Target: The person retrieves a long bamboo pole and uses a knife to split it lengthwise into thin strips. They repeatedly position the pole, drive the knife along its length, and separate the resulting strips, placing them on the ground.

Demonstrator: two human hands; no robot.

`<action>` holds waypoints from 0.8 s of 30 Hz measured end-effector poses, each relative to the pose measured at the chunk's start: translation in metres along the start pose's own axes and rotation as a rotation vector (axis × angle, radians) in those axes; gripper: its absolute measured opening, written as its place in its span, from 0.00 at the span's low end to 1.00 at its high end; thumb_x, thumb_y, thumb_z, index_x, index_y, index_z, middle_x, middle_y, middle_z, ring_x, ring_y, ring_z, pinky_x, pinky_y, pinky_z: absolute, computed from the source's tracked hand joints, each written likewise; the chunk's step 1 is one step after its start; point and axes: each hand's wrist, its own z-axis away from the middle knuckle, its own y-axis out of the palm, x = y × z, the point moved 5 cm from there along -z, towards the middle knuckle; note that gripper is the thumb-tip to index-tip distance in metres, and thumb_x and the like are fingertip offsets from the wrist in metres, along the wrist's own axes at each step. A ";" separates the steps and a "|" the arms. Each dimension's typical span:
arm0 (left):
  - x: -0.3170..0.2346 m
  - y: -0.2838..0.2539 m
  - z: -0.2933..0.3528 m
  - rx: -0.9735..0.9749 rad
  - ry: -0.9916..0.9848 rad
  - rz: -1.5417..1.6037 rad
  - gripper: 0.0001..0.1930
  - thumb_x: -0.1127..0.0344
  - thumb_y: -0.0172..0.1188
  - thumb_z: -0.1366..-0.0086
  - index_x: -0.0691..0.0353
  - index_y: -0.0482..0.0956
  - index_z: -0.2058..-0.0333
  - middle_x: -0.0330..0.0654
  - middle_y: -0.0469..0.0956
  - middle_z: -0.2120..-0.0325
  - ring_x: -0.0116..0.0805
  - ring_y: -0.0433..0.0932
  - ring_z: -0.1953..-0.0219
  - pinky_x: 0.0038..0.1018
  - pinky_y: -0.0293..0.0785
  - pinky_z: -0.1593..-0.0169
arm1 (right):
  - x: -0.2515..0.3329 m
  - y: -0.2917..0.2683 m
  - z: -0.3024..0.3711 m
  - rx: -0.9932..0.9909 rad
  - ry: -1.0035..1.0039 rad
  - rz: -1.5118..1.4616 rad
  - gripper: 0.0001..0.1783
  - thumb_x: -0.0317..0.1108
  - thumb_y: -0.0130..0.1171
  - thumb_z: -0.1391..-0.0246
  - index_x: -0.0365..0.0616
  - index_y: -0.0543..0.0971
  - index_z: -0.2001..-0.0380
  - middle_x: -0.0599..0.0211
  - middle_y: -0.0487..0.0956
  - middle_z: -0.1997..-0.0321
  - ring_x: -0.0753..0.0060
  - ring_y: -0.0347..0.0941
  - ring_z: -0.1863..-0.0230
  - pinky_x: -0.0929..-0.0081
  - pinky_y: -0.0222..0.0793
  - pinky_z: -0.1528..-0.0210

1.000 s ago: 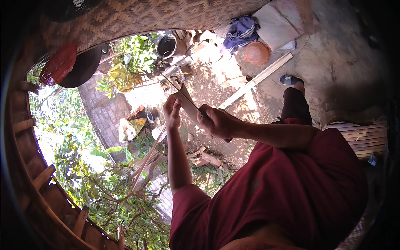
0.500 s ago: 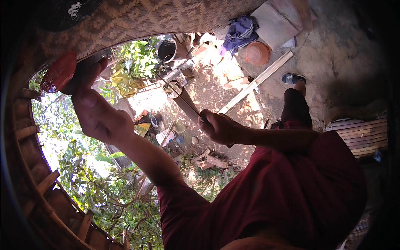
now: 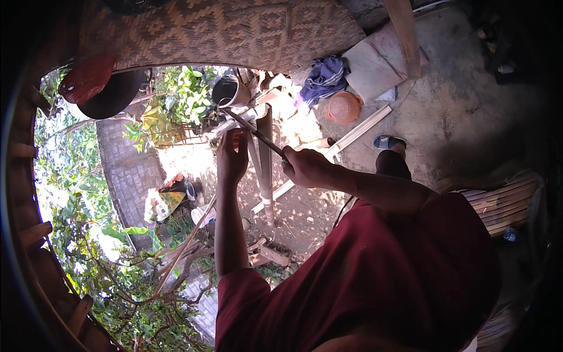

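My right hand (image 3: 314,169) is closed around the handle of a long knife (image 3: 258,134), whose narrow blade slants up and to the left. My left hand (image 3: 233,155) is raised just below the blade's far part, fingers curved and apart, with nothing visible in them. Whether it touches the blade, I cannot tell. Right behind the blade is a length of split bamboo (image 3: 265,158), reaching down toward the ground.
A red basket (image 3: 88,79) and a dark round pan (image 3: 117,97) hang at the upper left by a woven bamboo wall (image 3: 234,35). On the ground are a pale wooden strip (image 3: 366,129), an orange basin (image 3: 343,107), a blue cloth (image 3: 324,79) and a bucket (image 3: 230,92).
My left hand has come away from beside the hanging red basket and moved right, close to the blade. My right hand still grips the knife. The view has shifted slightly.
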 end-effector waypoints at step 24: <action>0.055 -0.107 0.171 -1.014 -0.290 -0.227 0.42 0.45 0.78 0.50 0.69 0.67 0.49 0.46 0.70 0.60 0.40 0.72 0.60 0.34 0.73 0.56 | -0.241 -0.148 -0.001 0.068 0.822 0.509 0.26 0.46 0.53 0.44 0.31 0.75 0.53 0.40 0.81 0.60 0.45 0.81 0.63 0.55 0.76 0.62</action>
